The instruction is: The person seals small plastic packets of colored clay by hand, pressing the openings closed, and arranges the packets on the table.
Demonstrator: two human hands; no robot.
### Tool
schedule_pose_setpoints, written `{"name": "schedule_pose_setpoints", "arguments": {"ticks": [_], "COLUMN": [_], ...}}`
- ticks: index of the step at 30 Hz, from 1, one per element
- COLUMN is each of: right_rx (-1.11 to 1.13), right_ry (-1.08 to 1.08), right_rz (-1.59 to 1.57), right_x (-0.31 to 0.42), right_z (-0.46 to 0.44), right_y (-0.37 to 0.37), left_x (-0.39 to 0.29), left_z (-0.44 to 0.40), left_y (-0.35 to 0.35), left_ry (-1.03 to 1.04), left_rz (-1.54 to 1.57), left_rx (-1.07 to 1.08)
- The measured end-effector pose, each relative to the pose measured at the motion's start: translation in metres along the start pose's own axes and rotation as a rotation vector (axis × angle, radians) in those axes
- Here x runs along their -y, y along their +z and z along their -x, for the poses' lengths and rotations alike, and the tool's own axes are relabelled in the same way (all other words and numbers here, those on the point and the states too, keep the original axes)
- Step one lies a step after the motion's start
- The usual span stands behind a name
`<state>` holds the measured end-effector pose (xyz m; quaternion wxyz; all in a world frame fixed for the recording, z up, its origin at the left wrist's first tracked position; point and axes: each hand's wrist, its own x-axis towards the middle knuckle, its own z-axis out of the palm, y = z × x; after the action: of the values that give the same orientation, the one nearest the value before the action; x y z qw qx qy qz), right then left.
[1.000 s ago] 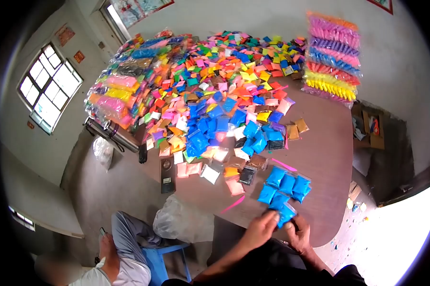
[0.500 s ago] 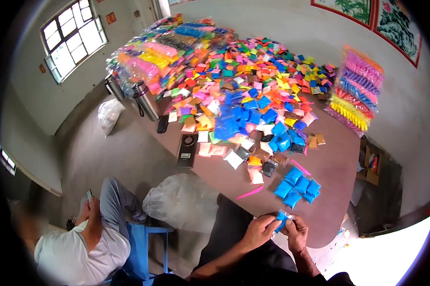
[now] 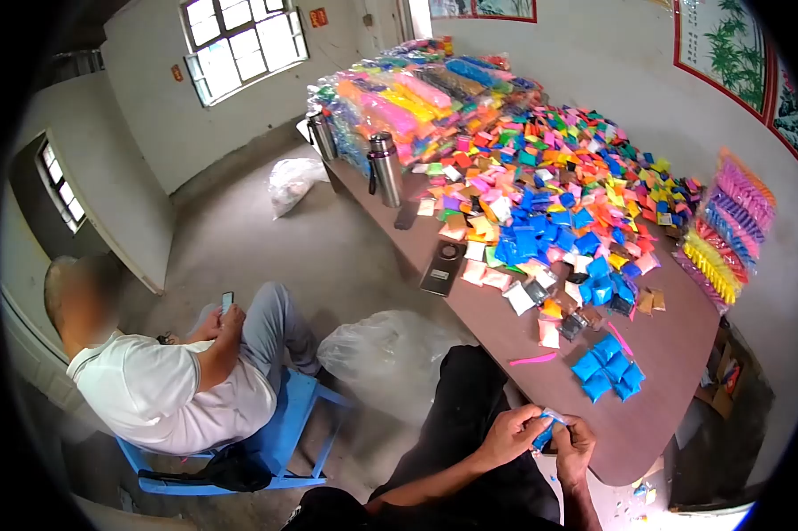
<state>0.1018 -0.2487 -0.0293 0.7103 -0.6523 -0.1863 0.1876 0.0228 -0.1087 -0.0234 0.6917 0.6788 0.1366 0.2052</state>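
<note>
Left fingers [image 3: 524, 417] and right fingers [image 3: 579, 432] clamp a blue packet [image 3: 542, 438]; poster writing [image 3: 689, 37] is illegible.

A bright paned window [image 3: 242, 40] breaks the pale wall [image 3: 146, 115] above a grey floor [image 3: 226, 243].

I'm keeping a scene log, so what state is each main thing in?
Blue packet: held, seal unclear
Left hand: pinching it
Right hand: holding it too
Blue packet group: lying together on table
Nearer flask: upright, capped
Farther flask: upright
Handheld phone: screen seems lit
Blue chair: occupied
Cardboard box: open
Window: sash apparently open
</note>
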Motion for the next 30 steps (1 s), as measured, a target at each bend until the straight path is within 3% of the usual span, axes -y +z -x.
{"name": "schedule_pose_setpoints", "arguments": {"ticks": [3,5,8,15,17,20,21,23,27,30], "right_rx": [0.002,0.034,0.013,0.13,0.337,0.517,0.602,0.669,0.718,0.762], "right_ry": [0.127,0.092,-0.041,0.024,0.158,0.181,0.198,0.219,0.188,0.176], "right_rz": [-0.144,-0.132,-0.064,-0.099,-0.096,-0.005,0.039,0.075,0.014,-0.024], "right_x": [0.004,0.002,0.002,0.01,0.005,0.012,0.013,0.01,-0.007,-0.021], "right_z": [-0.002,-0.007,-0.022,-0.053,-0.066,-0.083,-0.086,-0.092,-0.097,-0.1], "right_y": [0.006,0.007,0.013,0.033,0.032,0.039,0.042,0.05,0.058,0.056], "left_x": [-0.004,-0.002,0.033,0.001,-0.015,-0.028,-0.029,-0.007,-0.014,-0.011], "left_z": [-0.002,-0.001,-0.004,-0.01,-0.009,-0.004,-0.003,-0.002,0.003,0.007], "left_y": [-0.001,-0.003,-0.002,-0.033,-0.047,-0.062,-0.069,-0.079,-0.068,-0.06], "left_ry": [0.082,0.071,-0.056,-0.054,-0.059,-0.081,-0.274,-0.266,-0.137,-0.303], "left_rz": [-0.053,-0.105,0.111,-0.146,-0.197,-0.293,-0.257,-0.064,-0.007,-0.018], "left_rx": [-0.044,-0.033,0.011,-0.021,-0.023,-0.059,-0.045,-0.051,-0.128,-0.19]}}
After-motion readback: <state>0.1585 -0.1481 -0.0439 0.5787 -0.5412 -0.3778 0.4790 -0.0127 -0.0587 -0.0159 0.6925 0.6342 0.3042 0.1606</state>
